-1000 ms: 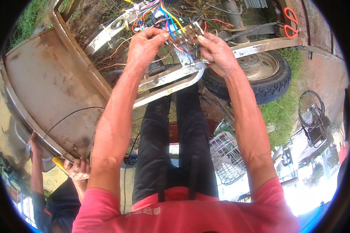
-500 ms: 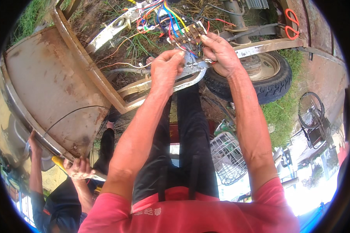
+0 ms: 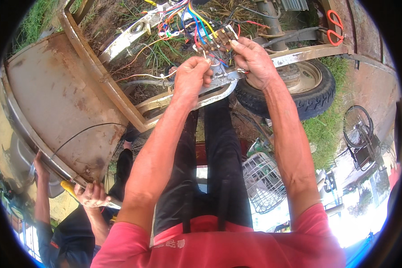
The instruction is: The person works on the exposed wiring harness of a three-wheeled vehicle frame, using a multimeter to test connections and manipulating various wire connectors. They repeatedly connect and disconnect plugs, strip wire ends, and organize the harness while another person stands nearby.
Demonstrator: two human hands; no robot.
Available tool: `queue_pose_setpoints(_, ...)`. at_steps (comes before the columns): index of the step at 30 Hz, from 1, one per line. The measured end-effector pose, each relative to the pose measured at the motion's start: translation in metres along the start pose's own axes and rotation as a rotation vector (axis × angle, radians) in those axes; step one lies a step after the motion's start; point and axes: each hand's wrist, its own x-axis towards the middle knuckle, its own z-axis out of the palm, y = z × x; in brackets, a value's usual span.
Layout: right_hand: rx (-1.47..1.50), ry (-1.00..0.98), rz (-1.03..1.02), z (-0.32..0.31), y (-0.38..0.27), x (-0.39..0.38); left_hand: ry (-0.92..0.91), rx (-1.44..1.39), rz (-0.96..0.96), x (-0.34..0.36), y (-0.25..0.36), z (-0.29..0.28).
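My left hand is closed, its thumb and finger pinching a thin white wire whose end pokes up just below a terminal block. The block is dark with brass-coloured contacts, and blue, yellow and red wires run into its far side. At the block's right end, my right hand is closed, with thumb and finger gripping its corner. More wires hang under the block between my hands. A pale metal frame bar passes beneath them.
A black tyre lies right of the frame. At left is a rusty metal panel, with a co-worker's hand at its lower edge beside a yellow handle. Red-handled scissors rest at upper right; a wire basket stands below.
My left fingertips have shifted slightly, and the white wire's end now stands up more clearly above them. My right hand keeps its grip on the block, almost still.
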Motion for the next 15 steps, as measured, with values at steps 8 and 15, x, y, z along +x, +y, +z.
queue_pose_setpoints(8,-0.203,-0.048,0.022,-0.004,-0.017,0.003,0.009,0.257,0.071,-0.002,0.014,-0.004)
queue_pose_setpoints(15,-0.116,-0.179,0.061,-0.016,-0.012,0.011,-0.050,-0.182,-0.069,-0.002,0.005,0.010)
